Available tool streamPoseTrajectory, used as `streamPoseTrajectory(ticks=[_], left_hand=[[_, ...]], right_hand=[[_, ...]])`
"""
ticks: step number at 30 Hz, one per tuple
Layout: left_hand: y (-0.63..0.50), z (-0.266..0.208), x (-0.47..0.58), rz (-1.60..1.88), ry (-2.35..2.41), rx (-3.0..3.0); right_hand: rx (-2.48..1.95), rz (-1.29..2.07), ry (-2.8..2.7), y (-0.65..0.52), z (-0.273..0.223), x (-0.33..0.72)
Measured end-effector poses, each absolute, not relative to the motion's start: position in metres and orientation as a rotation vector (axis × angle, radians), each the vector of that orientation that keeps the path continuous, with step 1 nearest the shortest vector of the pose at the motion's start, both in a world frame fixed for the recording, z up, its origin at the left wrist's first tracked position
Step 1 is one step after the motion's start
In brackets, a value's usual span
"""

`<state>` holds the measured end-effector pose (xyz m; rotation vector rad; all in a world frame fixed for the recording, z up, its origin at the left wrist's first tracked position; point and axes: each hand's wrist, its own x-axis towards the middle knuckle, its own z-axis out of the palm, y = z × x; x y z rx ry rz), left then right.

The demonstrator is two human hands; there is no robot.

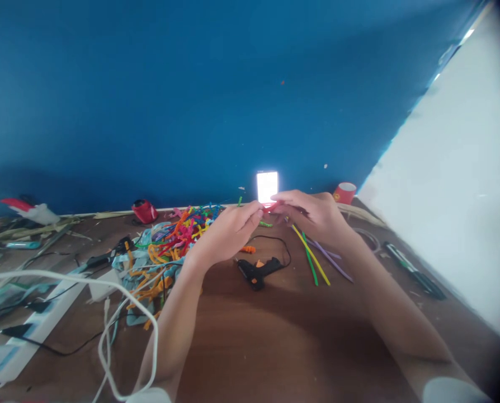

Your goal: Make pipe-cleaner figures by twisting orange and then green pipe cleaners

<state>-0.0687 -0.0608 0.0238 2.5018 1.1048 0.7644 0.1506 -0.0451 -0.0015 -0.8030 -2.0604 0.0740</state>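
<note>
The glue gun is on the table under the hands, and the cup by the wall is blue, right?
Not quite. The cup by the wall is red, not blue, as the head view shows. The glue gun does lie on the table under the hands.

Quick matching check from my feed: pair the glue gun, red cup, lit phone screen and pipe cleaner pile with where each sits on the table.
Things:
1. glue gun
2. red cup
3. lit phone screen
4. pipe cleaner pile

Places:
A. by the wall, just behind the fingertips
B. left of the left hand
C. in the far right corner
D. on the table, nearer than both hands

Pairs: 1-D, 2-C, 3-A, 4-B
</note>
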Motion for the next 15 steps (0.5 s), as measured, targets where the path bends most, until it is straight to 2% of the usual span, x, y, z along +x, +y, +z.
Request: streamPoseTrajectory(ticks=[15], left_hand=[[-0.0629,0.0305,-0.0735,0.677,1.105,2.538]], right_hand=[[-0.876,-0.311,-2.142,-0.0394,-0.0065,0.1522]])
